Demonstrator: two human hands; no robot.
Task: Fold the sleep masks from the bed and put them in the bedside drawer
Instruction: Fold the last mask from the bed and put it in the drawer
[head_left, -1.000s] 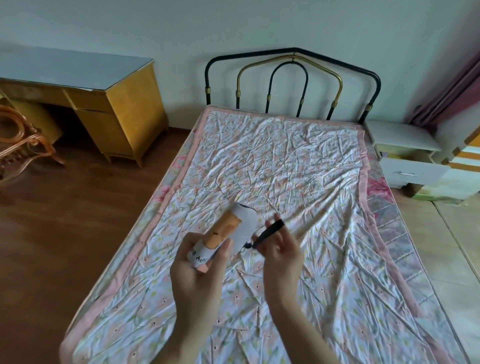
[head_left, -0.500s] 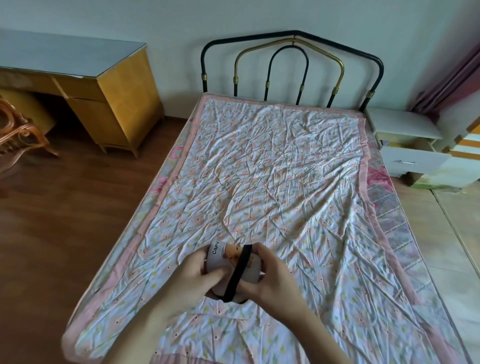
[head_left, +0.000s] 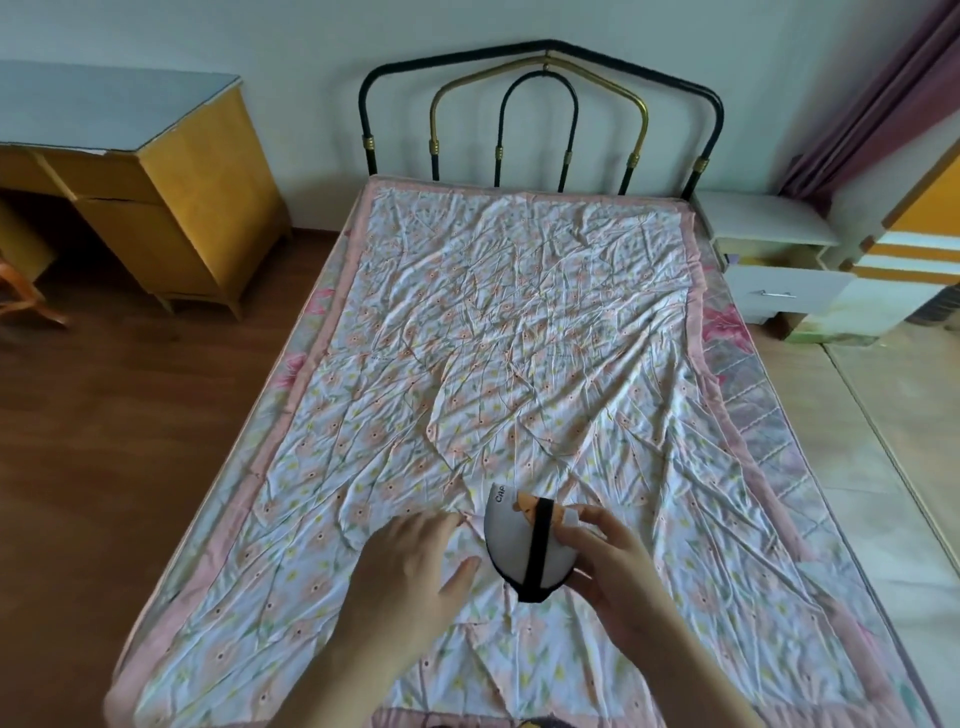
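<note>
One folded white sleep mask with an orange print and a black elastic strap (head_left: 524, 545) is held above the near end of the bed with the wrinkled floral, pink-bordered sheet (head_left: 498, 338), at about 6 o'clock in the view. The right hand (head_left: 610, 566) grips it from the 3 o'clock side, thumb and fingers curled round its right edge, so the mask stands on edge with the strap running down its face and a dark point at its bottom. Letters reading "CAP" show on the upper left of the mask.

The left hand (head_left: 410, 566) is at about 9 o'clock of the mask, just beside it, with a small gap showing; its fingers are relaxed and spread, palm down above the sheet, holding nothing.

At 12 o'clock stands the black and brass metal headboard (head_left: 540, 104). At 2 o'clock, just beside the head of the bed, is the white bedside cabinet (head_left: 769, 228), its white drawer with a metal handle (head_left: 779, 291) pulled out. At 10 o'clock a yellow wooden desk with a grey top (head_left: 171, 187) stands on the brown wooden floor (head_left: 104, 467). A purple curtain (head_left: 893, 88) hangs at 1 o'clock.

At the bottom edge of the view a dark and orange shape peeps in, too cut off to tell what it is.
</note>
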